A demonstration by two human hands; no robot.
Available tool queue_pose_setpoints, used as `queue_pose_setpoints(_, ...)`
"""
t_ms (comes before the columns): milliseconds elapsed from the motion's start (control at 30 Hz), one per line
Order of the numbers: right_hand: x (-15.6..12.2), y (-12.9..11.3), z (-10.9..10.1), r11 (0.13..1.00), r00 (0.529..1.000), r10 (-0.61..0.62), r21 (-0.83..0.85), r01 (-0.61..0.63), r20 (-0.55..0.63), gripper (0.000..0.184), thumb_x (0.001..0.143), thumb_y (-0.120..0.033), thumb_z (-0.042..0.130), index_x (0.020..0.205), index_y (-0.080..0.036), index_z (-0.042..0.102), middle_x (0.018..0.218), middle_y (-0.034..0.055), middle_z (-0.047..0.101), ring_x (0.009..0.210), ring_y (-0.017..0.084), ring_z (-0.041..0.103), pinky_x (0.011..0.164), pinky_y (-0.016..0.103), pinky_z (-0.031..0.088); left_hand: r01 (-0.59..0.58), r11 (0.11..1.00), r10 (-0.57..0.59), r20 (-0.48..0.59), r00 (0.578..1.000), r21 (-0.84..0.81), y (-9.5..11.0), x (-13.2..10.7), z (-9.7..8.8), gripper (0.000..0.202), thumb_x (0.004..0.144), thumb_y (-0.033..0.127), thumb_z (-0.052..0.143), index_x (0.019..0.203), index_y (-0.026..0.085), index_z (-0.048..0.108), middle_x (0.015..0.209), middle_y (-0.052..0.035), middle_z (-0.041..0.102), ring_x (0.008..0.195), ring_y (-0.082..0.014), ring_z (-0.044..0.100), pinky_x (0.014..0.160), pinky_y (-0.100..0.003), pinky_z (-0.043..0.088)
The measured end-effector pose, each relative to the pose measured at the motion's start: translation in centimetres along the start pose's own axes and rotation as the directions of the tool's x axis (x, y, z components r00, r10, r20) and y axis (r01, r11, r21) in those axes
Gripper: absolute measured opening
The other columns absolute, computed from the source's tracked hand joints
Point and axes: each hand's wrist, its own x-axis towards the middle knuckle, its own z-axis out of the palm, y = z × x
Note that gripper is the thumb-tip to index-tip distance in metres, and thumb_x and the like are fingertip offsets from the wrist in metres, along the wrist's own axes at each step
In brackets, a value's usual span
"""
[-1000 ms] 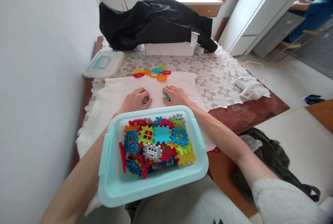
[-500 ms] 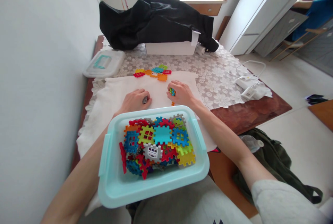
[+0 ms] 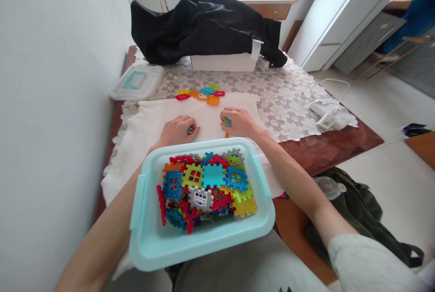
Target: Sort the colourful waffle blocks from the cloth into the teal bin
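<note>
Over the white cloth [image 3: 156, 113], my left hand [image 3: 177, 130] is closed around a grey building piece [image 3: 190, 129], most of it hidden by the fingers. My right hand [image 3: 239, 121] grips several small toothed pieces [image 3: 226, 121] in green, blue and yellow. A bit of orange [image 3: 227, 135] shows just below that hand. Between my forearms, a light teal tub [image 3: 146, 246] stands close to my body, holding a heap of toothed plastic building pieces [image 3: 213, 175] in many colours. Farther back on the cloth's edge lies a cluster of flat coloured pieces [image 3: 206, 91].
A clear lid [image 3: 138, 83] lies at the back left by the wall. Black fabric [image 3: 210, 29] covers a white box [image 3: 224, 64] at the far side. White cable and a device [image 3: 326, 120] sit on the right. A dark green bag [image 3: 353, 206] with a bottle [image 3: 329, 187] is lower right.
My right hand has shifted very slightly right, still holding its pieces. The left hand keeps its grip. The whole view has moved a little.
</note>
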Motion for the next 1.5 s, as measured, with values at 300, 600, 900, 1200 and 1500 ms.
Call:
queue_pose_setpoints(300,-0.9,-0.6,-1.9,0.992,0.924,0.122,-0.029,-0.12,0.362,0.023,0.099,-0.039,0.075,0.114,-0.022,0.078,0.122,0.014,0.085,0.097,0.028,0.074,0.073,0.035,0.039,-0.024,1.0,0.024,-0.017,1.0,0.015,0.1,-0.2,-0.2,0.038,0.109,0.049,0.061,0.087,0.021,0.074,0.103,-0.0121,0.079,0.103,-0.033,0.074,0.083,-0.042,0.052)
queue_pose_setpoints(600,-0.5,-1.1,-2.2,0.996,0.915,0.082,-0.051,-0.067,0.395,0.02,0.101,-0.031,0.071,0.115,-0.021,0.08,0.129,0.0144,0.084,0.106,0.027,0.076,0.081,0.033,0.045,0.046,0.999,-0.048,-0.079,0.996,-0.015,0.2,-0.5,-0.3,0.032,0.106,0.048,0.067,0.09,0.022,0.071,0.099,-0.0087,0.079,0.085,-0.0271,0.071,0.076,-0.038,0.047)
queue_pose_setpoints(900,-1.8,-0.9,-3.5,0.986,0.854,0.157,-0.025,-0.167,0.496,0.03,0.098,-0.045,0.077,0.12,-0.025,0.075,0.124,0.0124,0.085,0.104,0.029,0.076,0.073,0.034,0.043,0.091,0.994,-0.095,-0.063,0.994,-0.058,0.3,-0.4,-0.3,0.029,0.105,0.046,0.066,0.09,0.022,0.07,0.1,-0.0091,0.079,0.085,-0.0272,0.07,0.077,-0.038,0.048)
queue_pose_setpoints(1200,-2.5,-0.4,-2.4,0.987,0.894,0.147,0.004,-0.164,0.423,0.033,0.098,-0.042,0.078,0.125,-0.024,0.071,0.13,0.013,0.078,0.102,0.028,0.073,0.078,0.037,0.046,0.06,0.996,-0.062,-0.03,0.998,-0.069,0.5,-0.5,-0.5,0.024,0.104,0.042,0.065,0.099,0.021,0.076,0.107,-0.0104,0.08,0.094,-0.029,0.074,0.083,-0.038,0.054)
queue_pose_setpoints(1500,-1.0,-0.1,-0.4,0.986,0.965,0.163,-0.016,-0.163,0.204,0.031,0.1,-0.037,0.074,0.124,-0.02,0.067,0.129,0.013,0.073,0.103,0.027,0.071,0.084,0.037,0.047,0.077,0.99,-0.083,-0.043,0.996,-0.122,0.6,-0.4,-0.5,0.028,0.101,0.042,0.061,0.087,0.021,0.074,0.097,-0.0107,0.08,0.082,-0.0265,0.07,0.076,-0.038,0.051)
